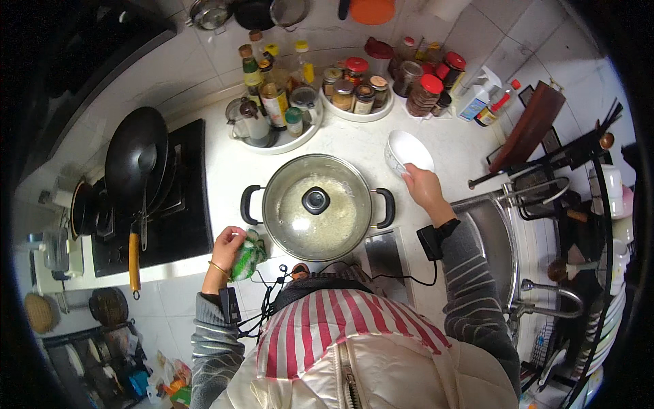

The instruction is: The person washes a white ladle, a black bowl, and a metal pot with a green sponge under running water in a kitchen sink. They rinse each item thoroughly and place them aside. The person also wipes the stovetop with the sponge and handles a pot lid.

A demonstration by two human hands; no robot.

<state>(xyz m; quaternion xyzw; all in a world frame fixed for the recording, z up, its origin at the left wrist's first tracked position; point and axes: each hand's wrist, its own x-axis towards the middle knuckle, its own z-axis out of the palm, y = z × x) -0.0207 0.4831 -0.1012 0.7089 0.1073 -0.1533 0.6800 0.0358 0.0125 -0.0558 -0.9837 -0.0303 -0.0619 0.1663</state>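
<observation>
My left hand (228, 250) grips a green and white cloth (248, 259) at the counter's front edge, left of the pot. Between my hands stands a wide two-handled pot (316, 255), covered by a glass lid (317, 232) with a square black knob (315, 200). Something pale shows through the glass, though I cannot tell what it is. To the right of the pot, my right hand (423, 186) holds a white bowl (409, 149) by its near rim, tilted over the counter. I cannot tell whether the bowl touches the surface.
A black wok (134, 163) with a ladle sits on the gas hob (186, 225) at left. Bottles on a white tray (286, 148) and jars on another tray (360, 116) line the back. The steel sink (490, 230) and dish rack (605, 204) are at right.
</observation>
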